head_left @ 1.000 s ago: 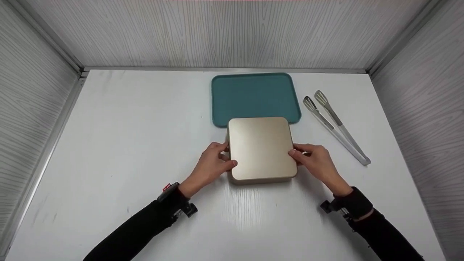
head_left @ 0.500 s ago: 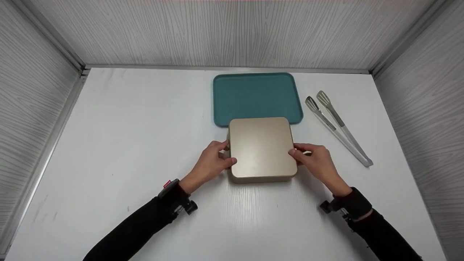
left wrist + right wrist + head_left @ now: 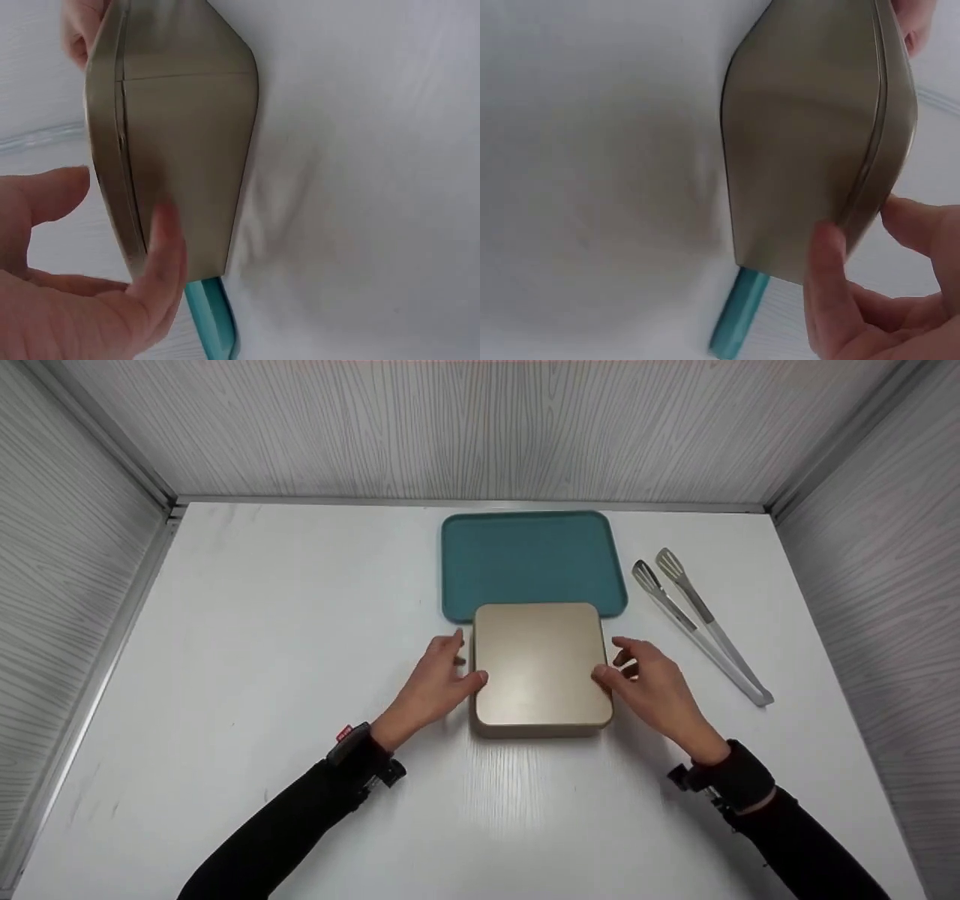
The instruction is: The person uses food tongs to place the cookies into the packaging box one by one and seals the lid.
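Note:
A flat, square gold tin box (image 3: 538, 664) with rounded corners lies lid-up on the white table (image 3: 285, 622), its far edge over the near rim of a teal tray (image 3: 532, 555). My left hand (image 3: 450, 671) is at the box's left side. Its thumb touches the lid edge and its fingers are spread away from the box. My right hand (image 3: 634, 679) mirrors it on the right side, thumb at the edge and fingers lifted. The left wrist view shows the box (image 3: 180, 135) side-on with my thumb against it. The right wrist view shows the box (image 3: 810, 142) the same way.
Metal tongs (image 3: 701, 622) lie on the table to the right of the tray and box. Grey wood-grain walls close in the table at the back and on both sides. The left half of the table shows bare white surface.
Both hands have loosened: fingers that curled round the box's sides one second ago are now lifted and spread, only the thumbs still at the lid edges. The box has hardly moved.

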`<action>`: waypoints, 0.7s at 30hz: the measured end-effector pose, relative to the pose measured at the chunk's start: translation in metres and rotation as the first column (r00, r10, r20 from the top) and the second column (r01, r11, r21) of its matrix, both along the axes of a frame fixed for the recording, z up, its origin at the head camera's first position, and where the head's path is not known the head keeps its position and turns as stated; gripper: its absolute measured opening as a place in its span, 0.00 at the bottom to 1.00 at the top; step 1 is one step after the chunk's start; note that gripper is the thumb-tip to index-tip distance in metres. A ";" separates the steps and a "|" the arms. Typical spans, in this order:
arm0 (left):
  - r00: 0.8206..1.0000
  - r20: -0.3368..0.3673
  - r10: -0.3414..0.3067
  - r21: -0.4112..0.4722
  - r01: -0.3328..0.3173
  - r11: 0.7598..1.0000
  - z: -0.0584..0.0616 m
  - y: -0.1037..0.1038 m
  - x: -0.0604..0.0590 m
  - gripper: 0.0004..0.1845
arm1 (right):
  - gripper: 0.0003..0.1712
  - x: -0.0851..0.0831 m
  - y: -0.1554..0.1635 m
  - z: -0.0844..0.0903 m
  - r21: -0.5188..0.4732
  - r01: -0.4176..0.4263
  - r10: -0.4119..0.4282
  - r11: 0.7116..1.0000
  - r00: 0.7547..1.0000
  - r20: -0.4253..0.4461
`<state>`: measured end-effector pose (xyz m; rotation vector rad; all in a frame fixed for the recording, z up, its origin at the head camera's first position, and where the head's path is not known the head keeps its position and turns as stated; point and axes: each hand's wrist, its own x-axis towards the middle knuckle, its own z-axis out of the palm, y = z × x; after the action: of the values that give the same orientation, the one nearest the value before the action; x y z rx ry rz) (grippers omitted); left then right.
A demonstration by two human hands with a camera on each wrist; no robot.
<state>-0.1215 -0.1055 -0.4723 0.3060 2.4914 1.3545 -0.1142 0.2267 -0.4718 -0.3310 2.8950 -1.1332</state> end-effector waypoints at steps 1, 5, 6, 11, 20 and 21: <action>0.997 -0.076 -0.007 -0.046 0.004 0.999 -0.001 0.003 -0.001 0.45 | 0.35 -0.001 -0.002 0.001 0.049 -0.019 0.022 0.999 0.997 -0.067; 0.905 -0.387 -0.178 -0.335 0.042 0.941 -0.005 0.020 -0.009 0.45 | 0.43 -0.010 -0.015 0.002 0.230 -0.104 0.156 0.968 0.962 -0.223; 0.874 -0.427 -0.234 -0.405 0.047 0.913 -0.007 0.025 -0.011 0.45 | 0.45 -0.014 -0.019 0.001 0.269 -0.131 0.194 0.954 0.955 -0.223; 0.861 -0.353 -0.367 -0.567 0.115 0.816 -0.014 0.040 -0.024 0.54 | 0.52 -0.034 -0.032 -0.005 0.401 -0.206 0.270 0.893 0.957 -0.109; 0.883 -0.268 -0.385 -0.520 0.204 0.830 -0.020 0.042 -0.034 0.55 | 0.54 -0.046 -0.034 -0.019 0.371 -0.208 0.224 0.905 0.975 -0.001; 0.881 -0.270 -0.390 -0.522 0.206 0.827 -0.020 0.042 -0.035 0.54 | 0.54 -0.045 -0.034 -0.020 0.371 -0.207 0.225 0.905 0.974 -0.006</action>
<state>-0.1561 -0.0634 -0.4924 0.8650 2.8086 0.5530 -0.1596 0.1923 -0.4915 -0.6513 2.9324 -0.5405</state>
